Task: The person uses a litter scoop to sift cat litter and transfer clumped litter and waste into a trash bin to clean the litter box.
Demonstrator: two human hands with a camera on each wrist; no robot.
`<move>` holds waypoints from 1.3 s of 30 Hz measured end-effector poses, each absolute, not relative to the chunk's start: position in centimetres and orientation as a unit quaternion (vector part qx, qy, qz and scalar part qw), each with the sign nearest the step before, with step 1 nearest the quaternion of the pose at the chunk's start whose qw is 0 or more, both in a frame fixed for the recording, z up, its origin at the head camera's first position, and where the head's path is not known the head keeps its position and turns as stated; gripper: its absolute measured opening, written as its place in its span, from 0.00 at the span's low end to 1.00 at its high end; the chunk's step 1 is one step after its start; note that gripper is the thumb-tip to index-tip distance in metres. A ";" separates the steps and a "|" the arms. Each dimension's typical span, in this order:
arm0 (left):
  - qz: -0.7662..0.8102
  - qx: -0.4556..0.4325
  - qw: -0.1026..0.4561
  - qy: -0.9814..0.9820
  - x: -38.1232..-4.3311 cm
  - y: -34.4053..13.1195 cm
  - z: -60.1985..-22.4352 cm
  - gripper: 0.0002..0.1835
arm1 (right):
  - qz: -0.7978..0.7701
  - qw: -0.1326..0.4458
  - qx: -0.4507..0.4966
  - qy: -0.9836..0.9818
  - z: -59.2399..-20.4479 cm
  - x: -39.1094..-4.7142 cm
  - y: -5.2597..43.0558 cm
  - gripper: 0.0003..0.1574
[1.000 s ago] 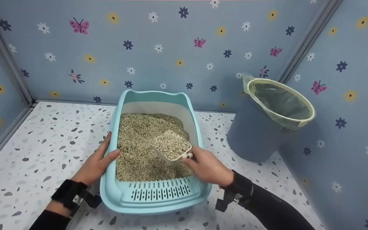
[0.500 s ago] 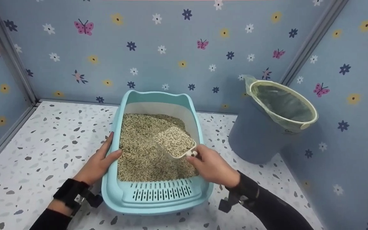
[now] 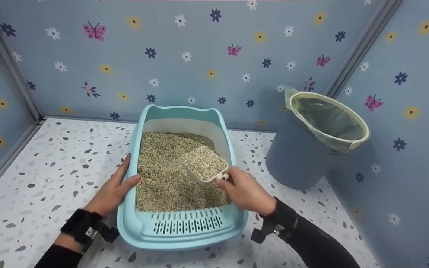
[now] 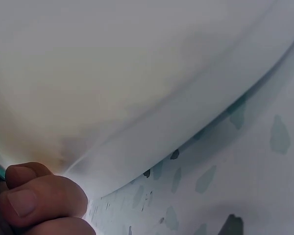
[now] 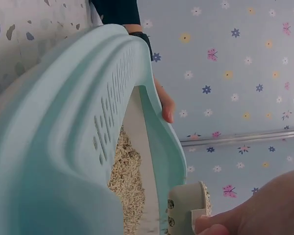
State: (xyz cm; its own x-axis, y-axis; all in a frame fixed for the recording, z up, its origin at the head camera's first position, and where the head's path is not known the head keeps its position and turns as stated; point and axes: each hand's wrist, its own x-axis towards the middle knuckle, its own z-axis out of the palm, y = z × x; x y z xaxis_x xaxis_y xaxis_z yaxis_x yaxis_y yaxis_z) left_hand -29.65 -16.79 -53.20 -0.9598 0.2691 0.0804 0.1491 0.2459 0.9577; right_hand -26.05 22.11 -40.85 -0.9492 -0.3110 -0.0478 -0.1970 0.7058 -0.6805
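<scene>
grip: right hand (image 3: 247,190) pinches the handle (image 3: 222,176), likely the surest hold
scoop (image 5: 186,198): over the tray (image 3: 184,243), towards two o'clock; looks stiff, light, probably front-heavy when loaded
pellets (image 3: 206,160): heaped, loose, apt to spill if tilted
rim (image 3: 135,149): left hand (image 3: 109,193) grips at nine o'clock, thumb inside

At centre, the tray (image 3: 181,243) is turquoise, its litter (image 3: 162,186) mottled tan, the scoop (image 3: 200,180) cream; at right, a blue bin (image 3: 296,163); above, pink butterflies (image 3: 94,32) dot blue walls (image 3: 177,41).
</scene>
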 end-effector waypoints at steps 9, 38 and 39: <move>0.593 0.131 0.050 0.793 -29.6 -17.1 -52.8 0.48 | -0.361 0.083 -0.140 0.918 -40.6 -26.2 21.7 0.11; 0.596 0.133 0.047 0.791 -29.6 -16.7 -53.2 0.47 | -0.361 0.070 -0.138 0.920 -41.4 -25.5 22.3 0.11; 0.596 0.132 0.047 0.791 -29.5 -16.8 -53.1 0.47 | -0.361 0.073 -0.135 0.920 -41.4 -25.5 22.2 0.11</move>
